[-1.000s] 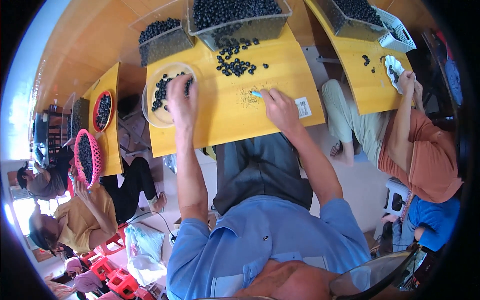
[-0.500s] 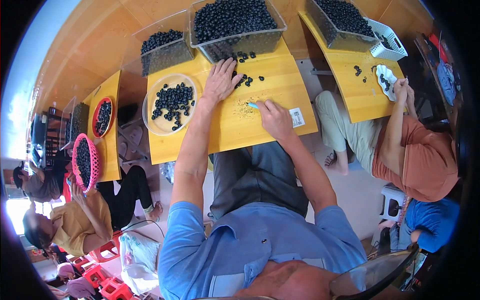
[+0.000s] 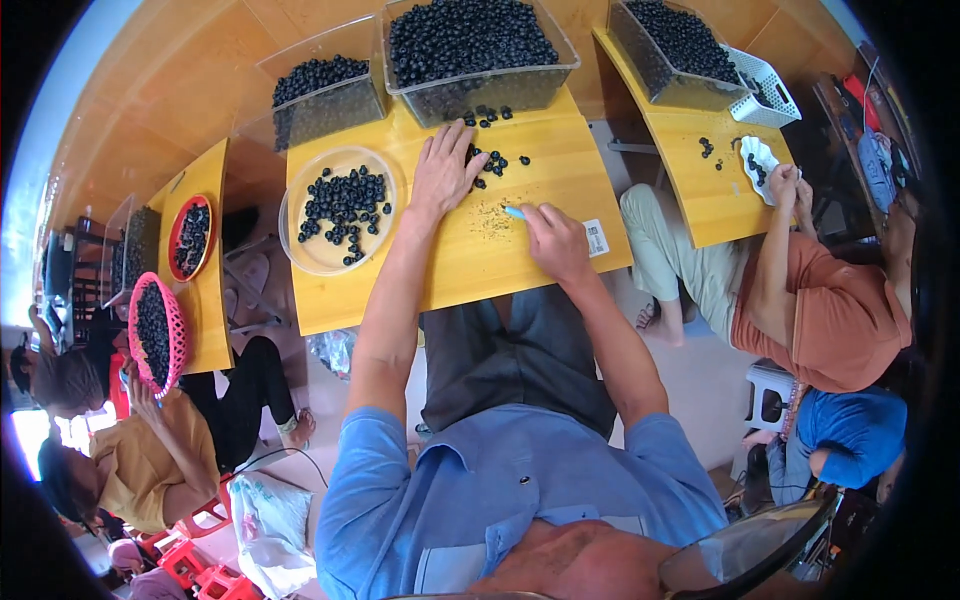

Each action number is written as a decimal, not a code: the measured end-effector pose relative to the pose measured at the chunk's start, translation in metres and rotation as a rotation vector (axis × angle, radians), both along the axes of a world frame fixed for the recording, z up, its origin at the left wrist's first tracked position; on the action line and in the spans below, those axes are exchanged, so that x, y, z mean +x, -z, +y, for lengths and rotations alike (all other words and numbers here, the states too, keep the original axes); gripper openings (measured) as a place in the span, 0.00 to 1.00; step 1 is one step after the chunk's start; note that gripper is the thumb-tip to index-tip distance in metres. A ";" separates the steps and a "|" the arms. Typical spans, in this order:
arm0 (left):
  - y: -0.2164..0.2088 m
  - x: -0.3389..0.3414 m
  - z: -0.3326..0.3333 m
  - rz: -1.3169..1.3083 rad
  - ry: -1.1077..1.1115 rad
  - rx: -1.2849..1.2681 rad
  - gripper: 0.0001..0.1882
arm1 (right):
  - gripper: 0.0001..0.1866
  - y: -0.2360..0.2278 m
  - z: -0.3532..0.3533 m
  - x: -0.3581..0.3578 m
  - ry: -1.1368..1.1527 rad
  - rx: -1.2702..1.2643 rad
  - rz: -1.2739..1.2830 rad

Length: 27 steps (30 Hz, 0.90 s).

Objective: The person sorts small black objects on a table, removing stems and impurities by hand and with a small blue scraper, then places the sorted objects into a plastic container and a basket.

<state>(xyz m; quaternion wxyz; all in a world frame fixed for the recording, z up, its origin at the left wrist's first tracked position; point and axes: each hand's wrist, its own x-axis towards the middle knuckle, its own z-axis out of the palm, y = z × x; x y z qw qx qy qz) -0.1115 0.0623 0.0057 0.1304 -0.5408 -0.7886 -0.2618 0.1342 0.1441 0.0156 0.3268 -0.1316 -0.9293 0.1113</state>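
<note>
My left hand point(image 3: 445, 175) lies on the yellow tabletop point(image 3: 460, 275), fingers stretched out, beside a few loose dark round berry-like pieces point(image 3: 493, 162). Its fingertips reach close to the front of a large clear bin point(image 3: 485, 95) heaped with the same pieces. My right hand point(image 3: 558, 243) is closed around a small tool with a light-blue part point(image 3: 514, 212) showing at the fingers; the rest of it is hidden. Brown crumbs point(image 3: 490, 222) are scattered just left of that tool. Left of my left forearm, a round clear dish point(image 3: 296, 245) holds many dark pieces.
A smaller clear bin point(image 3: 335, 122) stands at the back left. A white label point(image 3: 596, 238) sits near the right table edge. On the right, a person in an orange-brown shirt point(image 3: 800, 315) works over a white dish point(image 3: 760, 168). On the left, another person holds a pink basket point(image 3: 180, 340).
The view has shifted slightly. My left hand's thumb stands a little wider from its fingers. My right hand keeps its grip on the blue tool, nearly in the same place.
</note>
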 end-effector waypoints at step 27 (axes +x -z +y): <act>-0.036 0.022 0.082 -0.101 0.161 -0.396 0.23 | 0.13 0.001 0.012 0.016 -0.009 -0.029 0.250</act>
